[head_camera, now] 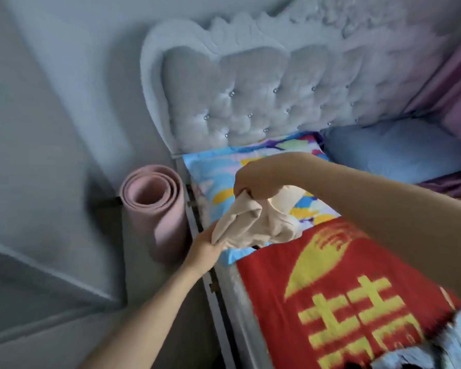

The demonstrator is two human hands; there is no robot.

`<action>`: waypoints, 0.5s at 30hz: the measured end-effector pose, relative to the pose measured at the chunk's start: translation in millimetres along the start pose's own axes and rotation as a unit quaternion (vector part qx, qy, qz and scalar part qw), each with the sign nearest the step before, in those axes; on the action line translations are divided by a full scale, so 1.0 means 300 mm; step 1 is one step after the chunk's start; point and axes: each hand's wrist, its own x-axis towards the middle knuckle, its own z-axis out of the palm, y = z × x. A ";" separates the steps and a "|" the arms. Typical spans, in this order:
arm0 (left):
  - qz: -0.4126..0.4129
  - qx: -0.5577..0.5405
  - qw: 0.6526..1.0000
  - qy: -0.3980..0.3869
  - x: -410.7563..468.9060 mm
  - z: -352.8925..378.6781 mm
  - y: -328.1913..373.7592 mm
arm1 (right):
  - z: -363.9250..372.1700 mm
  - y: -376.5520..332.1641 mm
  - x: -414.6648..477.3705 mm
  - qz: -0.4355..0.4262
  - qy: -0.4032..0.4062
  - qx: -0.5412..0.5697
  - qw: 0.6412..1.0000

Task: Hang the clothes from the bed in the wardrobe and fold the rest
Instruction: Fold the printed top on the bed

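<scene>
Fingers of my right hand (254,182) are clamping the cloth (250,225) at its upper end, left hand (205,246) gripping the lower; it's slanting down-left between them, over the bed (232,296) edge.

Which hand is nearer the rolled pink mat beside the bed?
Left. The left hand holds the lower end of the beige garment just right of the rolled pink mat, at the edge of the bed. The right hand grips its top farther right, above the bed.
</scene>
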 end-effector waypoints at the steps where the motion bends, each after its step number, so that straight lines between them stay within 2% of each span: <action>1: -0.008 -0.027 0.998 0.055 -0.015 -0.077 0.033 | -0.130 -0.081 -0.005 -0.007 -0.002 -0.059 0.998; 3: -0.015 -0.069 0.989 0.130 -0.049 -0.192 0.078 | -0.319 -0.227 -0.013 -0.004 0.004 -0.134 0.991; 7: 0.033 -0.170 0.970 0.171 -0.168 -0.509 0.145 | -0.626 -0.524 -0.039 0.023 0.028 -0.183 0.983; 11: 0.109 -0.214 0.955 0.172 -0.347 -0.793 0.140 | -0.795 -0.740 -0.046 0.049 0.036 -0.070 0.996; 15: 0.115 -0.196 0.957 0.177 -0.512 -0.962 0.111 | -0.895 -0.975 -0.051 0.043 0.035 0.008 0.998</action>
